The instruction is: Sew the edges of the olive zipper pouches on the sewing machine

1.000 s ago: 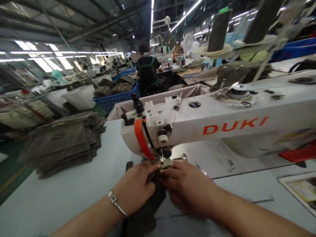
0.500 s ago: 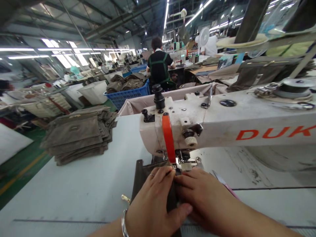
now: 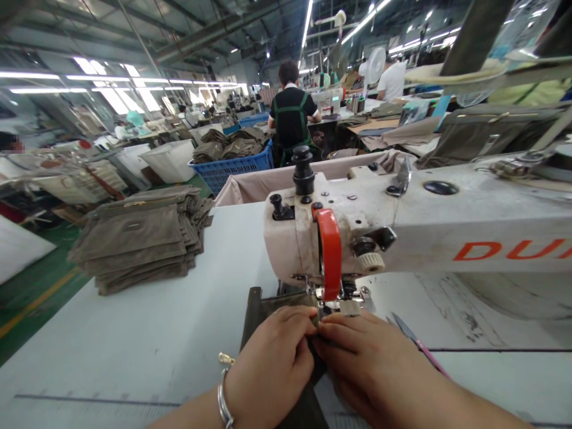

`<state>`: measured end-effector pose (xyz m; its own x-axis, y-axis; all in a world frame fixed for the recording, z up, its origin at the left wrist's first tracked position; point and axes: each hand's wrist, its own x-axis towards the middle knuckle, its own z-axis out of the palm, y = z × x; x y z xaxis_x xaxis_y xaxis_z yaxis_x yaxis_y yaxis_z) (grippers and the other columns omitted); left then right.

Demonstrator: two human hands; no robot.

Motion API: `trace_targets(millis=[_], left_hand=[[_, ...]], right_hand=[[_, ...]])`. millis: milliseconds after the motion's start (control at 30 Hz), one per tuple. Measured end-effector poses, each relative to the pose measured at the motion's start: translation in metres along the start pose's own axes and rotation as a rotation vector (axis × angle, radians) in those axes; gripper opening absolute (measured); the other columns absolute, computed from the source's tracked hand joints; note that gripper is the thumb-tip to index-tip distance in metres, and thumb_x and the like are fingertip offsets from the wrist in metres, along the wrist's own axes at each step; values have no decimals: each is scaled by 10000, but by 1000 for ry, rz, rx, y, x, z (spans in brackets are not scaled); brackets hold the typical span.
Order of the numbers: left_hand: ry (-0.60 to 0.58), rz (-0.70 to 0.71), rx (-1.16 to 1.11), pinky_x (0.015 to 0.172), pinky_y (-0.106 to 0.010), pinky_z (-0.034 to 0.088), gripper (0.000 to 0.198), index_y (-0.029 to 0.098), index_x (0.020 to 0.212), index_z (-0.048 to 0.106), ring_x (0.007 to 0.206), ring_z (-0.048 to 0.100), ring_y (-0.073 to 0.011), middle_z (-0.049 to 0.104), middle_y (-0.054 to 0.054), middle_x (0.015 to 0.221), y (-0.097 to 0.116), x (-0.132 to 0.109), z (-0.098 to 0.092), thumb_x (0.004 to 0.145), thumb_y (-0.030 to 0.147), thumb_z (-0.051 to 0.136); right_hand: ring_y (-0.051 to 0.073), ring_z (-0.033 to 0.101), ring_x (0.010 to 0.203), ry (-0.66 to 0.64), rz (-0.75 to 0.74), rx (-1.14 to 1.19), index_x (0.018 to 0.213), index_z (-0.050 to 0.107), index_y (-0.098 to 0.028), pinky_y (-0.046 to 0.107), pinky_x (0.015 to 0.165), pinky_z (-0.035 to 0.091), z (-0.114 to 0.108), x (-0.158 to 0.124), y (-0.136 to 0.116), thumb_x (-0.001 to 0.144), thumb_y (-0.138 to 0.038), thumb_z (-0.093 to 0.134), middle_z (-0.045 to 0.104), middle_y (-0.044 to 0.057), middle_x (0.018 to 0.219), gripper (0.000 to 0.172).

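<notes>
A dark olive fabric piece [image 3: 254, 316] lies under the needle area of a white sewing machine [image 3: 292, 247] with an orange guard [image 3: 330, 256]. My left hand [image 3: 277, 360], a silver bangle at its wrist, is closed on the fabric, thumb drawn in and fingertips at the edge near the presser foot. Right beside it, my right hand [image 3: 373, 360] has its fingers bent and pressed together on the same edge; its thumb is hidden. A gold zipper pull [image 3: 226, 358] sticks out left of the fabric. Scissors with a pink handle [image 3: 422, 345] lie right of my right hand.
A stack of olive fabric pieces [image 3: 138, 238] sits on the table's left side. Beyond the table stands a blue crate [image 3: 236, 170] of similar pieces. A person in a dark top [image 3: 290, 113] sits ahead, facing away. A printed ruler [image 3: 89, 402] runs along the near edge.
My left thumb has drawn in from its stretch toward my right hand. The fingers of both hands stay close to the presser foot. The view has shifted, so the machine appears farther right.
</notes>
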<state>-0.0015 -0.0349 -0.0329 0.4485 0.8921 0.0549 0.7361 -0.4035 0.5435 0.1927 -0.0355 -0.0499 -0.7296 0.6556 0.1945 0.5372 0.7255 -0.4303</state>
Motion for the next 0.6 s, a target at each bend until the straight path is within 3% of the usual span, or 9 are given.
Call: trace_targets(millis=[300, 433, 500, 567, 600], left_hand=[[-15, 22, -14, 985, -350, 485, 322, 186, 904, 624, 1057, 604, -190, 656, -42, 1135, 6, 17, -4, 706, 0, 451], [-22, 53, -9, 987, -348, 473, 223, 203, 936, 641, 1077, 586, -195, 653, -41, 1134, -4, 12, -19, 831, 113, 466], [59, 11, 90, 1025, -402, 433, 231, 221, 1020, 632, 1128, 548, -218, 626, -50, 1165, -21, -8, -29, 923, 244, 424], [285, -126, 305, 1056, -523, 359, 314, 212, 1143, 581, 1165, 504, -288, 578, -89, 1209, -45, -31, -34, 920, 396, 458], [344, -167, 369, 1033, -565, 358, 391, 203, 1140, 579, 1144, 505, -322, 571, -103, 1189, -56, -40, -33, 878, 486, 511]], right_hand=[[252, 520, 1171, -7, 8, -18, 1222, 576, -199, 422, 989, 432, 2, 0, -2, 741, -115, 496, 605, 70, 1248, 496], [241, 512, 1150, -33, 44, -22, 1156, 593, -224, 422, 982, 411, -2, 1, -1, 753, -139, 505, 604, 56, 1227, 422], [228, 522, 1105, -40, 71, -34, 1075, 616, -235, 417, 964, 404, -2, 2, 1, 781, -165, 507, 613, 43, 1191, 322], [214, 537, 1054, -30, 78, -61, 1016, 625, -231, 403, 944, 406, 0, 5, 3, 801, -210, 524, 615, 35, 1168, 238], [212, 542, 1037, -19, 70, -86, 1010, 621, -225, 396, 932, 412, 2, 8, 3, 803, -244, 539, 612, 36, 1170, 224]])
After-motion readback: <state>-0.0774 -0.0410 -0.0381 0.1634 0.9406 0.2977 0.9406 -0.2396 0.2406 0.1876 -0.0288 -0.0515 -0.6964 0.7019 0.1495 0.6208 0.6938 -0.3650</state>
